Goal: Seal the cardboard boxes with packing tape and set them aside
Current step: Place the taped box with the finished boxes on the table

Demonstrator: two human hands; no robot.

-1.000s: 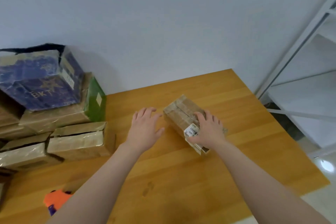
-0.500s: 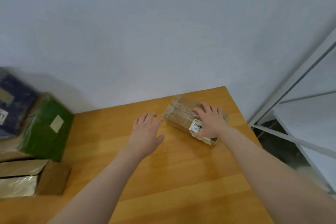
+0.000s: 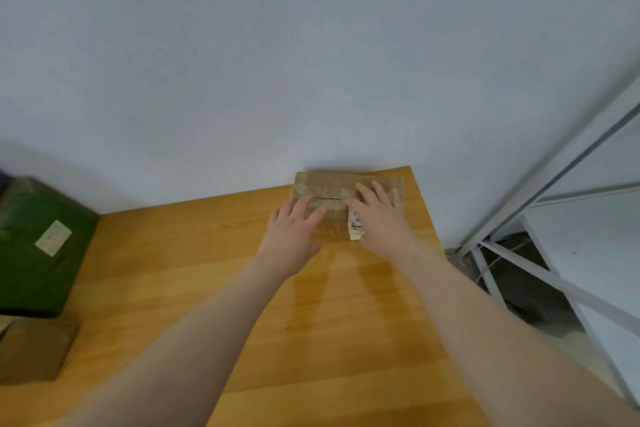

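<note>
Glossy, tape-wrapped rectangular cardboard box point(image 3: 325, 184)

Taped cardboard box point(image 3: 332, 189) flat at table's far corner

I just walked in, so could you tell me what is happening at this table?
A person has both hands flat on a small taped cardboard box: the left hand at its near left side, the right hand on top. The box sits at the far right corner of the table, by the wall.

Both my arms reach toward the table's point(image 3: 207, 270) far right corner, left hand point(image 3: 294, 232) and right hand point(image 3: 379, 218) flat (fingers straight).
</note>
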